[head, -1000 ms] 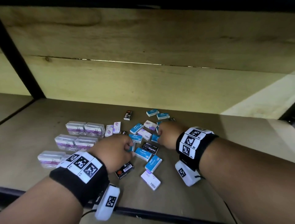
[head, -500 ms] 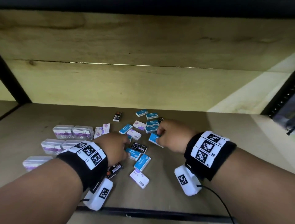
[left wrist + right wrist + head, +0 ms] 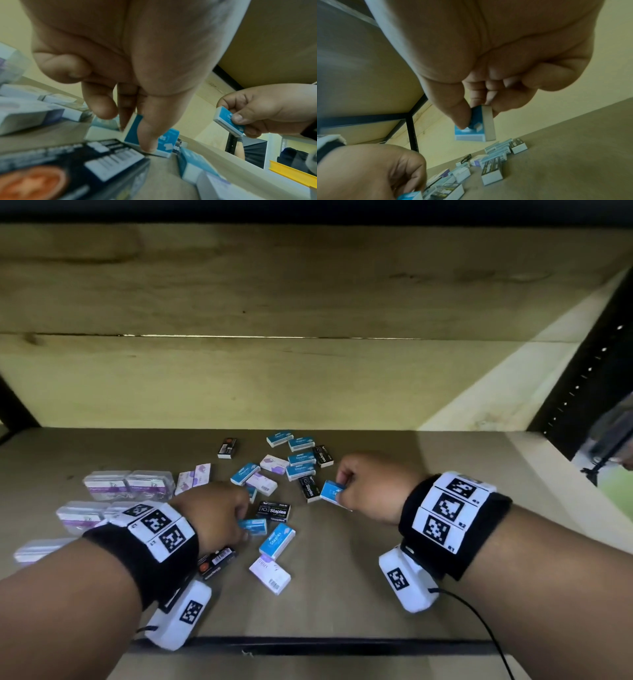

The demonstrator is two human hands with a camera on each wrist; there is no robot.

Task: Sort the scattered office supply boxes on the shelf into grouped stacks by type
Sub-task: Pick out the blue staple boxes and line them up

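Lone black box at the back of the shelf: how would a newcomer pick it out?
On the wooden shelf, look past the scattered pile toward the back wall. The black box lies apart at the pile's far left edge, touching no other box.

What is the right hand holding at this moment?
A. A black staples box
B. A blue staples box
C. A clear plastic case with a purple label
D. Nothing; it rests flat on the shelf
B. The right hand pinches a blue staples box between thumb and fingers, lifted clear of the shelf; the right wrist view shows the same blue box in the air under the thumb.
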